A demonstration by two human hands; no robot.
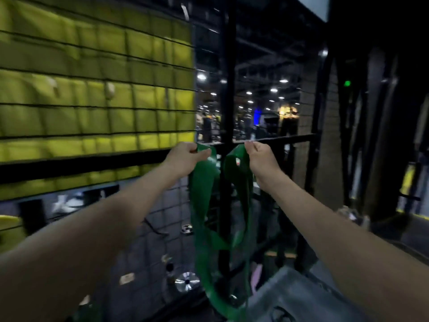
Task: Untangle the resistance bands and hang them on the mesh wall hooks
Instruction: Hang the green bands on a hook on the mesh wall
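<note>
My left hand [185, 156] and right hand [260, 156] each pinch the top of the green band [202, 194] in curled fingers, up by the mesh wall [176, 205]. It hangs twisted below, so I should spread my 2 hands and let the crossing fall free before seeking a hook.

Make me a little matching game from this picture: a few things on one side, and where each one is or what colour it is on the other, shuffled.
Things:
1. left hand
2. right hand
3. band
4. padding behind the mesh

Descriptions:
A. yellow
B. green, hanging down twisted
C. pinches the band's left top end
D. pinches the band's right top end

Pairs: 1-C, 2-D, 3-B, 4-A
</note>
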